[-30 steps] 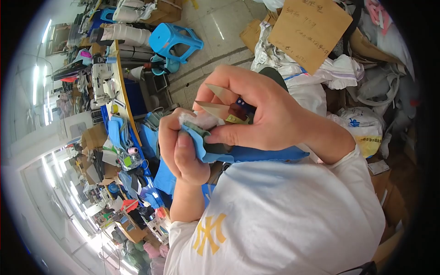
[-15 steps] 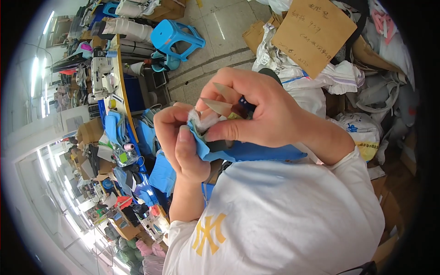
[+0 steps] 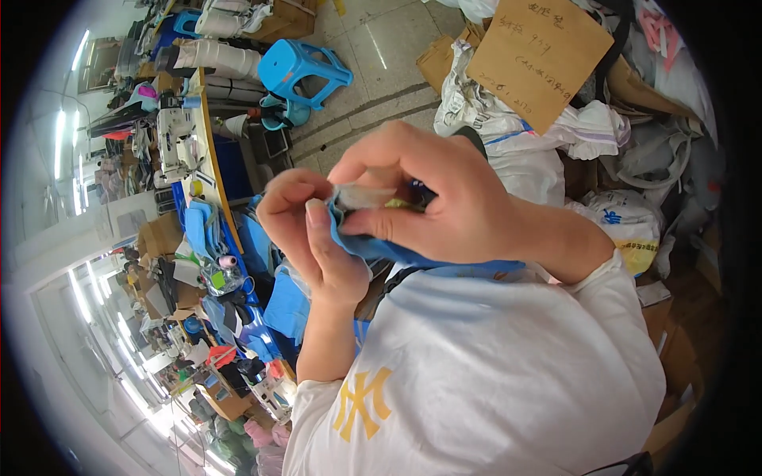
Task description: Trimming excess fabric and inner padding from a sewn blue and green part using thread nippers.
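both hands pinch one blue fabric piece (image 3: 373, 242) mid-frame: left hand (image 3: 313, 234) fingers closed on its edge, right hand (image 3: 432, 198) gripping it too. one blue stool (image 3: 305, 71) at upper left.

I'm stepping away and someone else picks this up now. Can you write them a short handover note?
Left hand: closed on the blue fabric piece, thumb on top of its edge.
Right hand: pinching the same piece from above, with a small pale scrap between the fingertips.
The piece is held up at chest height, trailing down toward the white shirt.
More blue fabric lies on the sewing table to the left.
Done: piece picked up and gripped.
Left: whatever the fingers are working at the edge; too hidden to tell.
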{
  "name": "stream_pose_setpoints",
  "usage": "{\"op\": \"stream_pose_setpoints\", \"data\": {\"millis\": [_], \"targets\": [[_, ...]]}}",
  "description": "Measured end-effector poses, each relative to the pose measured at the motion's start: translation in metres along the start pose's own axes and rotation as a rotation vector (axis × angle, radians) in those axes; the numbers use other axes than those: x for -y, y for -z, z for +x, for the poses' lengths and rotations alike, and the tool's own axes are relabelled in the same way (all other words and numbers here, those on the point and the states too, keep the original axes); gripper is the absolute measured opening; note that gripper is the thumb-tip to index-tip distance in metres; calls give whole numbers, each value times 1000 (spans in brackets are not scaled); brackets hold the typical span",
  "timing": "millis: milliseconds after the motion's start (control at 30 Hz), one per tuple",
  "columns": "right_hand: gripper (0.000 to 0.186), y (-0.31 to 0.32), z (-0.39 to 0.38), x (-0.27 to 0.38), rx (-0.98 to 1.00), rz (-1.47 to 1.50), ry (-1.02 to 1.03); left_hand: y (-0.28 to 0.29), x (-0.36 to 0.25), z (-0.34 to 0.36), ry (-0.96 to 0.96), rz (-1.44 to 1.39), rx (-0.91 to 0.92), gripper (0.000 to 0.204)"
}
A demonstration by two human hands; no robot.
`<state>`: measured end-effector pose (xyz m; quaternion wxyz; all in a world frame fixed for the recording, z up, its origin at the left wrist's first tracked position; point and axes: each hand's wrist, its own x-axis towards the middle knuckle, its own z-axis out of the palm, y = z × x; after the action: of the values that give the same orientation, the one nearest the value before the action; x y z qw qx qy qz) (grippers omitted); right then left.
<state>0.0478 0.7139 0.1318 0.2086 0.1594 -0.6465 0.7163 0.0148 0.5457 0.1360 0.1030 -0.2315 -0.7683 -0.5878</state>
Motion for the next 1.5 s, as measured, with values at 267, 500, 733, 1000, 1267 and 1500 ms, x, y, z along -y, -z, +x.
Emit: {"op": "stream_pose_setpoints", "data": {"millis": [267, 500, 733, 1000, 1267, 1500], "targets": [[40, 1, 0, -15, -140, -208, 202, 1, -9, 3, 8, 67, 213, 24], [38, 18, 1, -10, -127, 68, -33, -1, -7, 7, 91, -301, 245, 21], [49, 24, 3, 3, -87, 657, -417, -9, -7, 3, 204, -623, 243, 20], [48, 25, 3, -2, -80, 298, -192, -13, -6, -5, 24, -377, 233, 32], [40, 23, 3, 8, -41, 7, -65, -6, -1, -3, -259, 140, 84, 33], [37, 22, 4, 6, -60, -201, 230, -13, -3, 8, -376, 52, 167, 18]]}}
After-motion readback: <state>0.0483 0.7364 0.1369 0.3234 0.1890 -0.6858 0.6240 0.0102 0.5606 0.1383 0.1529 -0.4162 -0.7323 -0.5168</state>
